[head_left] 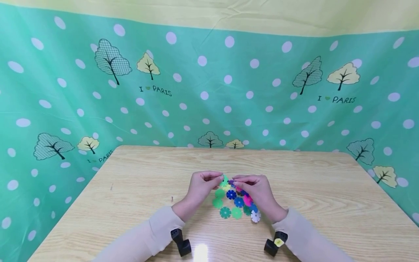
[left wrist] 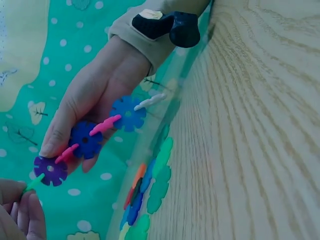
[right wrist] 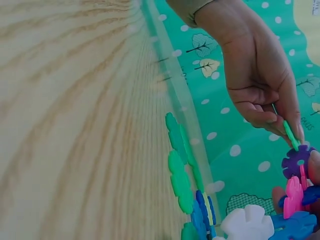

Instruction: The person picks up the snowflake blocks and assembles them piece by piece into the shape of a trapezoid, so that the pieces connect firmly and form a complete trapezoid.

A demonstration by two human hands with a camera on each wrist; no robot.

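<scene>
My left hand [head_left: 202,186] pinches a light green notched disc [right wrist: 290,134] edge-on, with its rim at a purple disc [right wrist: 290,165]. This purple disc [left wrist: 44,165] ends a chain of interlocked snowflake discs. Along the chain follow a pink disc [left wrist: 67,153], a dark blue disc [left wrist: 79,145], another pink disc [left wrist: 105,125], a lighter blue disc [left wrist: 120,114] and a white disc [left wrist: 150,101]. My right hand [head_left: 258,190] holds the chain near its purple end, thumb and fingers around it. The white end hangs toward my right wrist.
Under my hands, several loose discs lie on the wooden table [head_left: 131,203], among them a dark blue disc [head_left: 228,195], a teal disc [head_left: 222,214] and a light green disc [head_left: 236,213]. A green dotted cloth [head_left: 183,72] hangs behind the table.
</scene>
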